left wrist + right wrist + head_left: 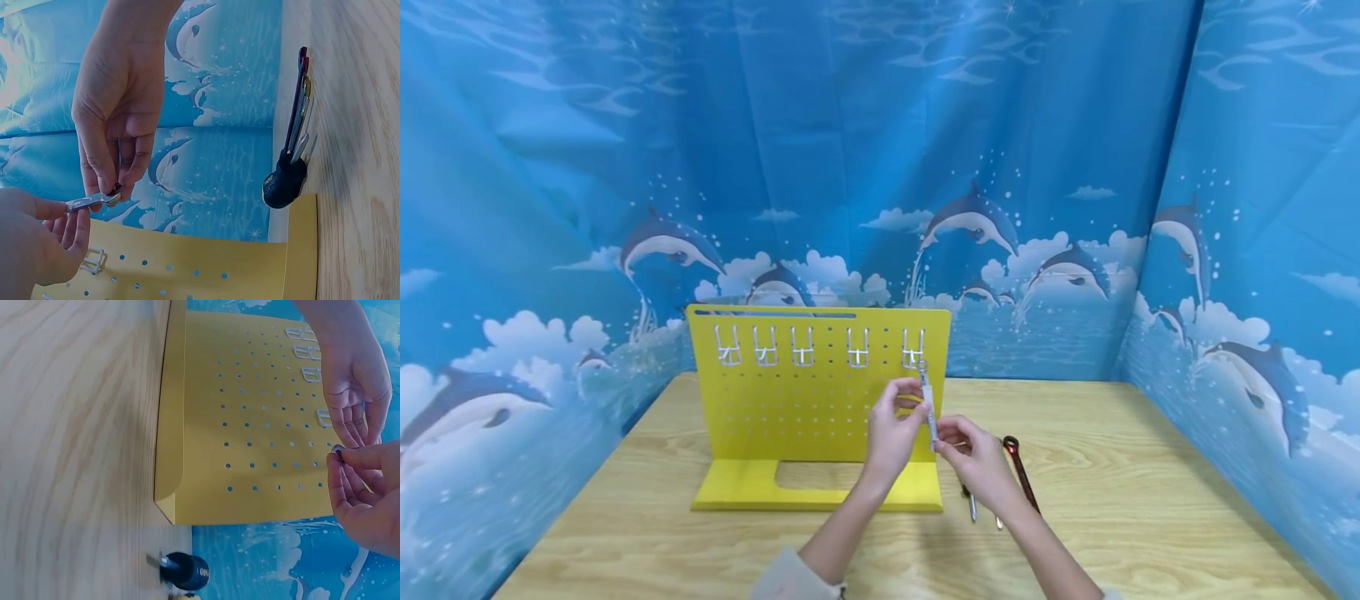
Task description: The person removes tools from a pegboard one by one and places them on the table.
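Observation:
A slim silver wrench (928,400) stands nearly upright in front of the yellow pegboard (820,400), its ring end overlapping the rightmost hook (913,350) in the head view. My left hand (891,433) pinches it around the middle between thumb and fingers. Lower down, my right hand (976,462) pinches its bottom end. Both hands and the wrench (94,201) appear in the left wrist view, with the right hand (122,106) coming from above. In the right wrist view only a small end of the wrench (337,449) shows at the right fingertips.
Several white wire hooks (802,348) line the pegboard's top. Right of its base, a dark red wrench (1021,473) lies on the wooden table (1105,500) beside other tools, partly behind my right arm. A black-handled tool (284,181) with a metal shaft is among them. Dolphin-print curtains (1037,167) surround the table.

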`<state>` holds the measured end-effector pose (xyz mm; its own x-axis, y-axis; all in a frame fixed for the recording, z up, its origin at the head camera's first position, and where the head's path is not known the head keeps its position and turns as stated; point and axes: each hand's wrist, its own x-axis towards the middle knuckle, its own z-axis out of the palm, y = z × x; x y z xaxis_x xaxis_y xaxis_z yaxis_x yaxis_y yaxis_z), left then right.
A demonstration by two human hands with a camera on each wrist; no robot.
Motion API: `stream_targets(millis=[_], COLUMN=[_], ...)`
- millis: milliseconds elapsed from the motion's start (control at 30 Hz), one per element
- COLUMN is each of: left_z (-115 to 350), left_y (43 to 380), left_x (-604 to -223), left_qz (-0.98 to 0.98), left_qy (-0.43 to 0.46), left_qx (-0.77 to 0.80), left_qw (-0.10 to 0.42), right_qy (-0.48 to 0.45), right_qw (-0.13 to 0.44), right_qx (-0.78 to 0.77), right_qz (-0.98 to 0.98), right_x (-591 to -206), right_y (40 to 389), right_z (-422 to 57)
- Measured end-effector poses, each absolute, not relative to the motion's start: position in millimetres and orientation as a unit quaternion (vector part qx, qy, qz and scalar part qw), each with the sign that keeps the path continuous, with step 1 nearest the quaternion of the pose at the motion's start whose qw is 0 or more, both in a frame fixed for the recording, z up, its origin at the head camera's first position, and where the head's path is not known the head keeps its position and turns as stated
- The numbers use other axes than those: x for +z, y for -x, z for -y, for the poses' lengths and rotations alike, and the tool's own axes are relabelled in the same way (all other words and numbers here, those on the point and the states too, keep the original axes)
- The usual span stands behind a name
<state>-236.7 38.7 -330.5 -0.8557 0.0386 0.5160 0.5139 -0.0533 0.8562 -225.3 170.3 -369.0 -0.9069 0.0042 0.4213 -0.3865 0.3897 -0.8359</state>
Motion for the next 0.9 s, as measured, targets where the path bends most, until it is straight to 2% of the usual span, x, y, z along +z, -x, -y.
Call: stream_targets(millis=[300, 900], left_z=[-62, -109], left_y=[256, 264], left_x=[-356, -363], left_qz=[0.654, 0.662], left_qy=[0.229, 0.281], left_qx=[-0.705, -0.689], left_qw=[0.149, 0.087], right_qy=[-0.099, -0.078], right_qw=[0.173, 0.202], right_qx=[0.535, 0.515], right_qz=[0.821, 0.829], right_x=[-370, -384], right_y=[213, 195], right_z=[-192, -236])
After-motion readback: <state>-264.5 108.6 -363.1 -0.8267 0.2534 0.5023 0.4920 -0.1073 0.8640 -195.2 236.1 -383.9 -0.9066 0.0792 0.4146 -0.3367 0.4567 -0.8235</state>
